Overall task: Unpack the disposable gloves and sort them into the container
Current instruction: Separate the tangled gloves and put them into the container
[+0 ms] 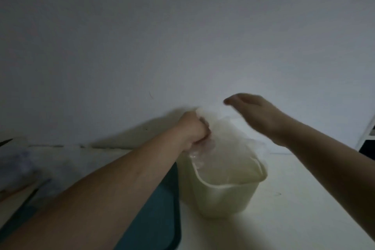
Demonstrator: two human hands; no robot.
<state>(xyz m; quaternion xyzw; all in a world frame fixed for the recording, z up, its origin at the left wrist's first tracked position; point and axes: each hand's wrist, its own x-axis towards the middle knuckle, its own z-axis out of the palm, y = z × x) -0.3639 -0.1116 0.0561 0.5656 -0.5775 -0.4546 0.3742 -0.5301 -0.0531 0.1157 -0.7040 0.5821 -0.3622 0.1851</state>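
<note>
Head view, dim and soft with motion blur. Cream container [223,195] standing on a pale table [294,199], close to the foot of a plain grey wall [182,26]. Rounded rim, opening turned up toward the camera.

Left hand [192,130] above the container's far-left rim, fingers clenched into a fist around a bunch of thin translucent gloves [227,138]. Clear film rising out of the top of the fist and spilling down from it to the right, draped over the back rim and hanging into the container. Individual gloves not separable in the blur; whether any packaging is mixed into the film, cannot tell. Bare left forearm running from the lower left corner up to the fist.

Right hand [255,111] raised above and behind the container, palm down, fingers loosely extended and pointing left, released and gripping nothing. Fingertips just over the upper edge of the film; touching it or not, cannot tell. Right forearm entering from the right edge.

Dark teal tray [162,219] lying on the table just left of the container, partly hidden under the left forearm. Blurred greyish shapes at the far left edge, too indistinct to name. White frame with a dark gap at the right edge.
</note>
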